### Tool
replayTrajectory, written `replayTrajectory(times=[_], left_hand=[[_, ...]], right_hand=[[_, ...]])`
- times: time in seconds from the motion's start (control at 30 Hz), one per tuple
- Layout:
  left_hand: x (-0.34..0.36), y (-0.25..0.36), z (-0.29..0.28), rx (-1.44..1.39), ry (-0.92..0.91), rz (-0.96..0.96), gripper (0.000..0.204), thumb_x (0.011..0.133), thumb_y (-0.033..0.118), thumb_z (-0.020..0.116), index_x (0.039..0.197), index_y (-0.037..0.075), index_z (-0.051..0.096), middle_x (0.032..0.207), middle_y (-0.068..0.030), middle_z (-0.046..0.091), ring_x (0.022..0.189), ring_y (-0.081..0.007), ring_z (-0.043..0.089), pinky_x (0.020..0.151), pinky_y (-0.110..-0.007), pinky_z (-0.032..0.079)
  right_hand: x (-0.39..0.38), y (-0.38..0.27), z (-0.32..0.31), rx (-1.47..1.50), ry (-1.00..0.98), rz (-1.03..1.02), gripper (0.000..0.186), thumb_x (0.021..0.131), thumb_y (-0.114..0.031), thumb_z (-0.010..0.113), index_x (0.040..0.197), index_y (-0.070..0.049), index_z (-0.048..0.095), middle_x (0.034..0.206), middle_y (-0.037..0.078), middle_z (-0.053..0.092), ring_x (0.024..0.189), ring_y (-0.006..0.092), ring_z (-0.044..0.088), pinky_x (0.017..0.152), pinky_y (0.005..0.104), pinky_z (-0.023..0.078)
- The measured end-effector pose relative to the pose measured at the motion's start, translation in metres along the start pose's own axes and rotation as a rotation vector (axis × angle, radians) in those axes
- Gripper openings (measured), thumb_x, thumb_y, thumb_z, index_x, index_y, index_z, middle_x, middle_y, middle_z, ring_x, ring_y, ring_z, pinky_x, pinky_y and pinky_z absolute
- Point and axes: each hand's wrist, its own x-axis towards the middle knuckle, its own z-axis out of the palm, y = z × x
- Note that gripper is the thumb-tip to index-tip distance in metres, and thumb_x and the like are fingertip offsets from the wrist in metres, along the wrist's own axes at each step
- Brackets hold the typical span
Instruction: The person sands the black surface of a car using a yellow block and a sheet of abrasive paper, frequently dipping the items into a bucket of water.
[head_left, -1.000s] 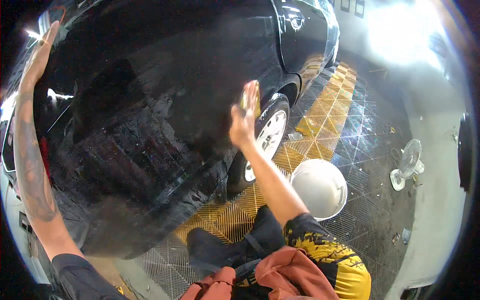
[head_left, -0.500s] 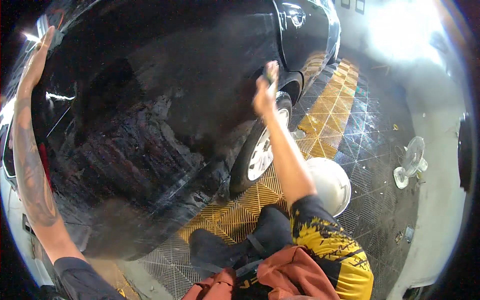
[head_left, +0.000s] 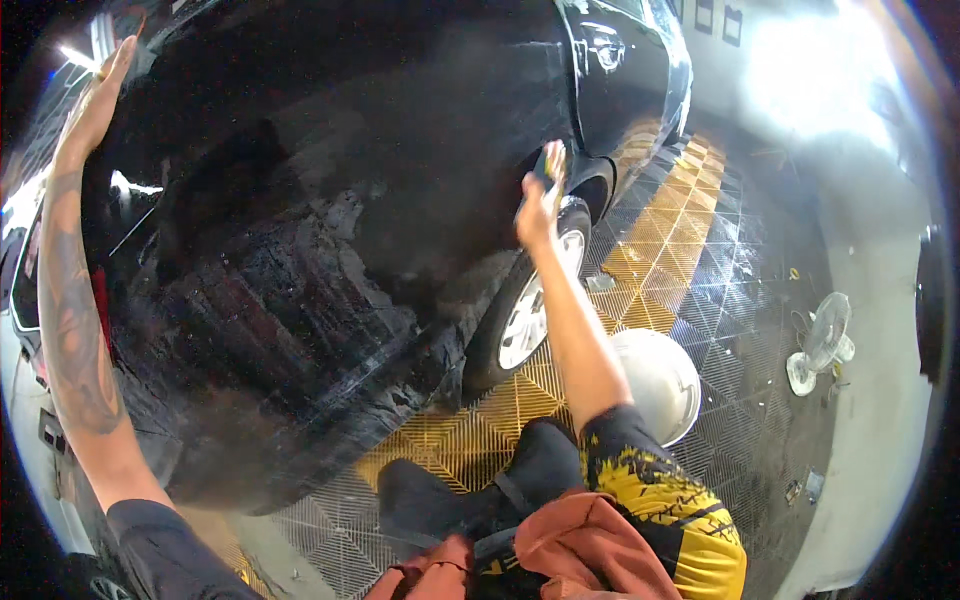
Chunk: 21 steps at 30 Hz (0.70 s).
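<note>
While the black car (head_left: 330, 250) fills most of the view with its wet, soapy side panel, the work in hand seems to be washing it near the rear wheel (head_left: 530, 300). To do this well, I think the strokes should overlap and follow the arch edge. The right hand (head_left: 537, 205) is closed around a yellow-green sponge (head_left: 552, 160), pressed on the panel above the wheel. The left hand (head_left: 95, 100) lies open and flat on the car.
</note>
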Motion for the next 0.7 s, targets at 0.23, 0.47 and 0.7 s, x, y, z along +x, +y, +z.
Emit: replayTrajectory(times=[0.23,0.47,0.7], left_hand=[[0.01,-0.02,0.0,-0.004,-0.078,0.054,0.072,0.098,0.064,0.03,0.152,0.016,0.035,0.158,-0.0081,0.032,0.147,-0.0221,0.025,0.12,-0.035,0.017],[0.01,-0.024,0.006,0.007,0.021,0.079,0.078,0.095,0.07,0.033,0.151,0.015,0.038,0.155,-0.0078,0.037,0.146,-0.0241,0.029,0.12,-0.037,0.018],[0.0,-0.002,0.004,-0.095,-0.015,-0.002,0.08,0.095,0.07,0.034,0.152,0.014,0.034,0.159,-0.0087,0.029,0.149,-0.0231,0.019,0.121,-0.037,0.013]], right_hand=[[0.025,-0.011,-0.001,0.029,0.047,0.132,0.063,0.1,-0.027,0.041,0.151,0.005,0.024,0.161,0.019,0.019,0.149,0.0307,0.015,0.121,0.0381,0.009],[-0.018,-0.078,-0.006,0.025,-0.089,-0.253,0.063,0.098,-0.019,0.041,0.151,0.008,0.022,0.16,0.017,0.021,0.149,0.0259,0.017,0.121,0.0388,0.012],[0.007,-0.031,0.01,0.813,0.205,0.273,0.063,0.096,-0.01,0.042,0.153,0.003,0.019,0.162,0.015,0.019,0.15,0.0256,0.017,0.123,0.0353,0.007]])
